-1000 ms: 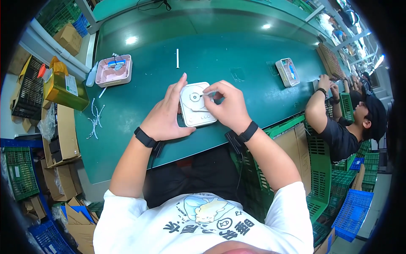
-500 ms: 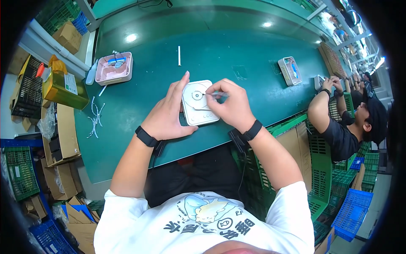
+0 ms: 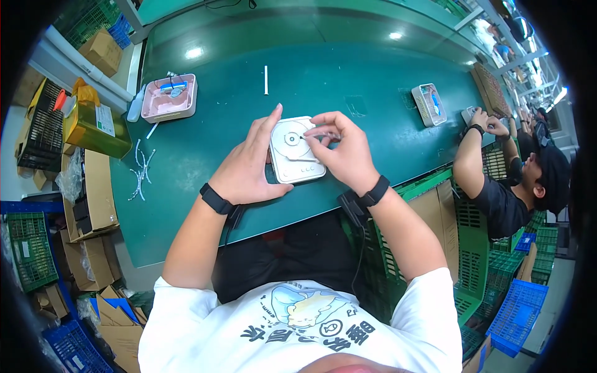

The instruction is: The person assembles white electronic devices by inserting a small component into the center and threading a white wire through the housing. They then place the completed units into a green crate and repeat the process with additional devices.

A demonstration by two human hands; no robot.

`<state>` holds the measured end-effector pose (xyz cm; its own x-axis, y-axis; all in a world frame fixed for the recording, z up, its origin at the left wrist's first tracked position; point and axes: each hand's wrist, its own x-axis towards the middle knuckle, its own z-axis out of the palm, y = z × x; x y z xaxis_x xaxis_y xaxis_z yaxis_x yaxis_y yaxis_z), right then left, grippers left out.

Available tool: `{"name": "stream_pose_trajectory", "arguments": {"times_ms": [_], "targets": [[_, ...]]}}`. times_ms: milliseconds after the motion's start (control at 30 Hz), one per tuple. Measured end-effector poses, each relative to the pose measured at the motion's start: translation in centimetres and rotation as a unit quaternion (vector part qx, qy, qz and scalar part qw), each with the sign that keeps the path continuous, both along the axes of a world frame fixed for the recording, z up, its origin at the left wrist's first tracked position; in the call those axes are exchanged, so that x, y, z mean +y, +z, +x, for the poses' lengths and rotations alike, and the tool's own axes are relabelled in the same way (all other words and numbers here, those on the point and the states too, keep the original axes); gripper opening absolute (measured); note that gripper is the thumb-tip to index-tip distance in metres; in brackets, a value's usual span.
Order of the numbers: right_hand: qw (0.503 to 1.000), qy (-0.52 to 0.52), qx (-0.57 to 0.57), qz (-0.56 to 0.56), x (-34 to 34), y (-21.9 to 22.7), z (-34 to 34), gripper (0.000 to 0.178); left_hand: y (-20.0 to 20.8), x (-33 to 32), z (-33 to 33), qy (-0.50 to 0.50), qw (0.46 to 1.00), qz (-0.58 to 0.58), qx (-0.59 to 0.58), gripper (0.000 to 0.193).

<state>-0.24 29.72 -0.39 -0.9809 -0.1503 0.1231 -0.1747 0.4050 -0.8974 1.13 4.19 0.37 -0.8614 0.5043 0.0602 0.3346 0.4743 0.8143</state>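
A white disc player [image 3: 288, 165], a rounded rectangular case with a circular recess and a hub, lies on the green bench in front of me. My left hand [image 3: 247, 163] braces it, fingers along its left side and thumb at its lower edge. Over the right part of the recess, my right hand [image 3: 342, 149] is closed in a pinch on a slim tool [image 3: 303, 137]. Its dark tip points at the recess right of the hub; the fingers mostly hide the rest, so its kind is unclear.
A pink case [image 3: 169, 114] with a blue part and wires stands at the back left, beside clear tube strips [image 3: 142, 171]. Farther back lies a white strip [image 3: 266, 81]. Another open case [image 3: 429, 104] is at right, near a co-worker [image 3: 528, 180]. A yellow can [image 3: 96, 127] stands left.
My right fingers have shifted around the tool, which shows less of its length now. The left hand still holds the player in place. The whole view has moved slightly.
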Motion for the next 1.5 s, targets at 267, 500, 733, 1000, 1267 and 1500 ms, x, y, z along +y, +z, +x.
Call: {"name": "stream_pose_trajectory", "arguments": {"times_ms": [267, 500, 733, 1000, 1267, 1500], "targets": [[0.999, -0.04, 0.01, -0.015, -1.5, -0.2, 0.2, 0.042, -0.3, -0.2, -0.1, -0.006, 0.999, 0.003, 0.046, 0.148], [0.998, -0.057, 0.02, -0.018, -1.9, -0.6, 0.4, 0.039, 0.9, -0.6, 0.4, 0.024, 0.998, -0.007, 0.053, 0.119], [0.973, -0.003, 0.21, 0.094, -1.9, -1.6, 0.2, 0.03, -1.2, 0.9, -0.9, 0.141, 0.981, 0.059, 0.119, 0.059], [0.979, 0.018, 0.184, 0.09, -2.0, -1.2, 0.2, 0.026, -2.6, 2.0, -1.8, 0.187, 0.956, 0.126, 0.186, 0.02], [0.97, 0.066, 0.185, 0.143, -1.0, -0.5, 0.2, 0.039, -0.4, 0.3, -1.0, 0.186, 0.971, 0.029, 0.149, 0.01], [0.974, 0.065, 0.173, 0.129, -1.2, -0.5, 0.0, 0.041, -0.2, -0.6, -0.6, 0.179, 0.98, 0.086, 0.024, 0.015]]}}
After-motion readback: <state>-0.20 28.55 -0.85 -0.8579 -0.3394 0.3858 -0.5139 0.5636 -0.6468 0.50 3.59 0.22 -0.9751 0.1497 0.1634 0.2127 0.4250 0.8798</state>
